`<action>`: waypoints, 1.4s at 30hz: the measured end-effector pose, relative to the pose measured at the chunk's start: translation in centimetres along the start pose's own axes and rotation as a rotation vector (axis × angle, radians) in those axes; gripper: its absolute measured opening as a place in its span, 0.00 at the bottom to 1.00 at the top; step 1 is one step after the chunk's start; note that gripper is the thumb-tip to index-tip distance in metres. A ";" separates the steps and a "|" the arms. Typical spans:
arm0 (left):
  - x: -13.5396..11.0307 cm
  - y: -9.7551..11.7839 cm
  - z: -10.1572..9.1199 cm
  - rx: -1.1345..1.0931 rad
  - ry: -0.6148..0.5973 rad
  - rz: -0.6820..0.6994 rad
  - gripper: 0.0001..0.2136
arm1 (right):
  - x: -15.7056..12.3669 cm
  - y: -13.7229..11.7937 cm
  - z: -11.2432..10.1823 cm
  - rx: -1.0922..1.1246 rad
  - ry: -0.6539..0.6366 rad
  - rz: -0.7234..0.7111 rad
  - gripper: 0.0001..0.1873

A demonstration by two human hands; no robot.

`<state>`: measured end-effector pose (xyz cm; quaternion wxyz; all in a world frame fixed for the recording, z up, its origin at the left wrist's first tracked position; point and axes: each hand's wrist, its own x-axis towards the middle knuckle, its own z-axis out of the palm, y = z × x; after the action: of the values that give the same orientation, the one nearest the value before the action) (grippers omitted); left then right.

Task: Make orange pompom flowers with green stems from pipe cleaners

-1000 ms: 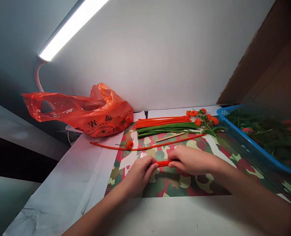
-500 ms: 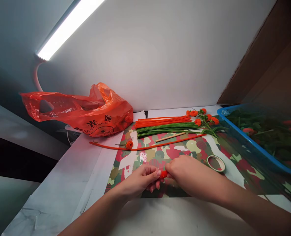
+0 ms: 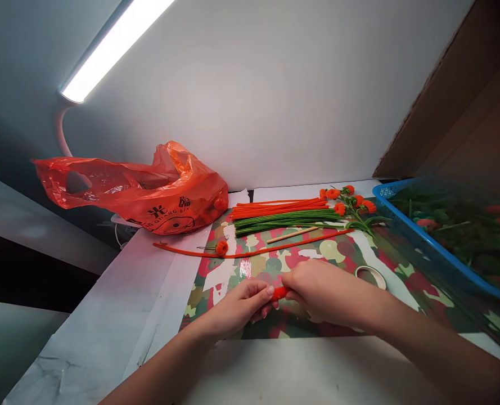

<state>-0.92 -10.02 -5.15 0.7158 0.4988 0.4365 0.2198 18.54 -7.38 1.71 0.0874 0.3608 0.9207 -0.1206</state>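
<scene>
Between my two hands is a short, fuzzy orange-red pipe cleaner piece [image 3: 279, 293], bunched or coiled; its exact shape is partly covered by fingers. My left hand [image 3: 253, 298] pinches its left end between thumb and fingers. My right hand [image 3: 306, 284], back turned up, closes on its right end. Beyond the hands lies a long orange pipe cleaner [image 3: 258, 252], slightly curved. A small orange pompom flower [image 3: 221, 248] with a thin wire stem rests against it. A roll of tape [image 3: 370, 277] lies flat by my right wrist, partly hidden behind it.
Bundles of orange pipe cleaners [image 3: 279, 210] and green pipe cleaners [image 3: 287, 220] lie at the back, with a thin wooden stick [image 3: 292, 235]. Orange flowers on stems [image 3: 355, 204] lie right of them. A red plastic bag [image 3: 174, 202] stands left, a blue basket [image 3: 444, 247] right, a lamp [image 3: 115, 50] above.
Both hands have shifted slightly up with the orange piece still held between them. My right hand now covers more of the tape roll. The other things lie as before.
</scene>
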 end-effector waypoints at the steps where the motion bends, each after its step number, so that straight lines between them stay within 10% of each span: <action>1: 0.0 0.1 0.0 0.017 0.009 0.003 0.20 | 0.1 0.0 0.0 -0.034 0.003 -0.003 0.05; 20: -0.4 1.0 -1.0 -0.407 -0.257 -0.242 0.17 | 0.3 0.4 -0.1 -0.265 0.159 -0.317 0.11; 27: -0.4 1.2 0.1 0.250 0.090 0.158 0.20 | 0.1 1.9 -0.9 0.289 0.177 -0.104 0.10; 31: -0.7 0.9 -0.2 0.906 0.431 0.508 0.15 | 0.1 2.8 -1.4 0.601 0.037 -0.053 0.20; 35: -0.5 0.3 -0.8 1.253 0.530 0.762 0.11 | 0.6 3.1 -0.9 0.665 -0.091 -0.011 0.24; 38: -0.4 0.2 -0.8 1.309 0.519 0.782 0.11 | 1.0 3.0 -0.2 0.721 -0.213 -0.042 0.20; 42: -0.5 1.0 -0.4 1.059 0.424 0.525 0.15 | 1.5 2.5 0.4 0.541 -0.032 -0.087 0.14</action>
<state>-1.38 -9.84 -4.11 0.1919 0.8218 0.4816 0.2362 19.19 -4.80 0.59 -0.0030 0.3290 0.8682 -0.3716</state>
